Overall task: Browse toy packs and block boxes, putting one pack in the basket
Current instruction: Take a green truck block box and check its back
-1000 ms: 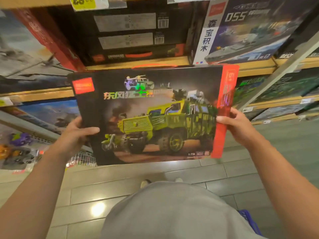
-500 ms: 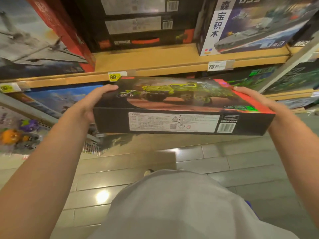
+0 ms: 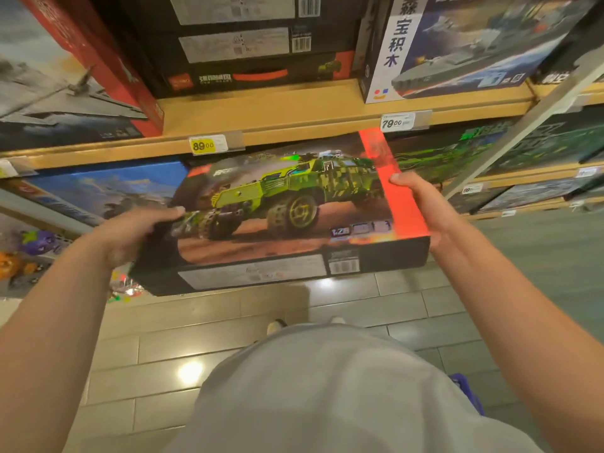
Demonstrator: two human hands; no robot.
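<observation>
I hold a flat black block box [image 3: 287, 217] printed with a green camouflage truck and a red stripe down its right side. It is tilted, its face angled up toward me and its barcoded lower edge nearest me. My left hand [image 3: 130, 233] grips its left end, thumb on top. My right hand [image 3: 425, 207] grips the red right end. The box hovers in front of the lower wooden shelf [image 3: 294, 135]. A sliver of the blue basket [image 3: 467, 390] shows at the lower right, behind my grey shirt.
The shelves hold more block boxes: a white-and-blue warship box [image 3: 457, 50], stacked black boxes [image 3: 248, 44], a red-edged aircraft box [image 3: 65, 80], green-lit boxes [image 3: 457, 155] to the right. Yellow price tags [image 3: 204, 146] hang on the shelf lip. Small toy packs [image 3: 29, 253] hang lower left. Tiled floor below.
The box was upright facing me, then tipped flat, and now tilts back up so its truck picture shows again. It sits lower, closer to the lower shelf, and both hands kept their hold.
</observation>
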